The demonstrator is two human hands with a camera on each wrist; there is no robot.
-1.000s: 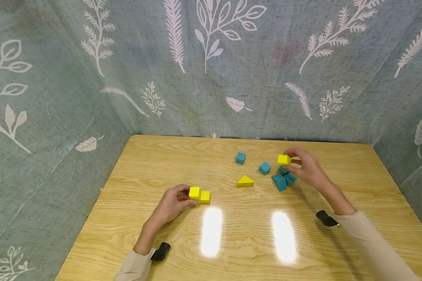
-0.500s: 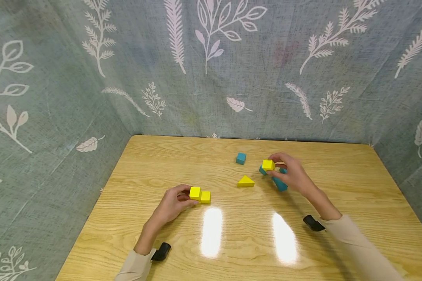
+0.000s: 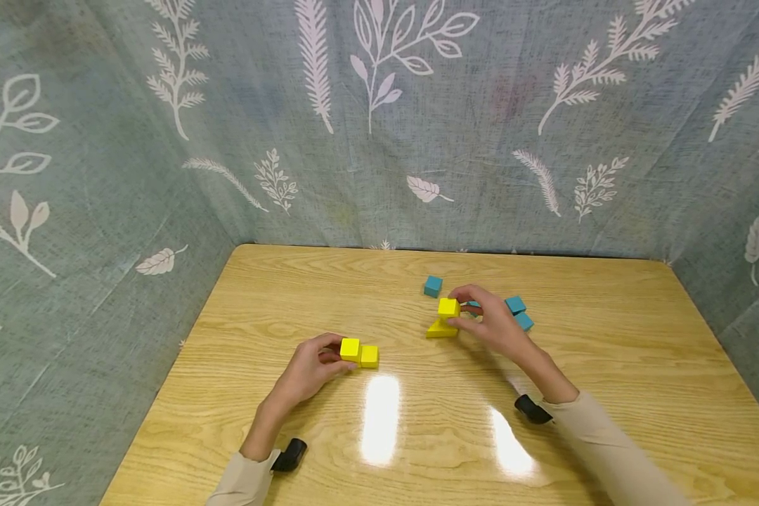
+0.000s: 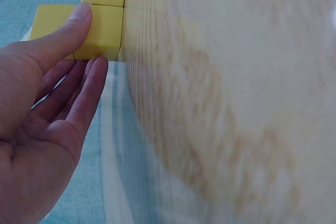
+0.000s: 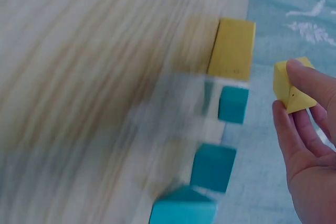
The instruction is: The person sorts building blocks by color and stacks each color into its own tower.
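My left hand (image 3: 310, 370) holds a small stack of yellow cubes with thumb and fingertips. The upper yellow cube (image 3: 351, 350) shows above the thumb, and a yellow cube (image 3: 370, 356) sits against its right side. Seen from the left wrist, the thumb presses the lower cube (image 4: 102, 32) of the stack. My right hand (image 3: 490, 323) pinches a yellow block (image 3: 448, 308) raised above the table. In the head view this block overlaps a yellow triangular block (image 3: 441, 330) lying on the table.
Small blue cubes lie on the table (image 3: 240, 422): one cube (image 3: 433, 285) at the back, one cube (image 3: 515, 304) with another (image 3: 523, 322) right of the hand, and another partly behind the fingers. A patterned cloth (image 3: 417, 140) stands behind.
My right hand has carried the yellow block leftward and toward me, from over the blue blocks to over the yellow triangular block. My left hand has stayed where it was.
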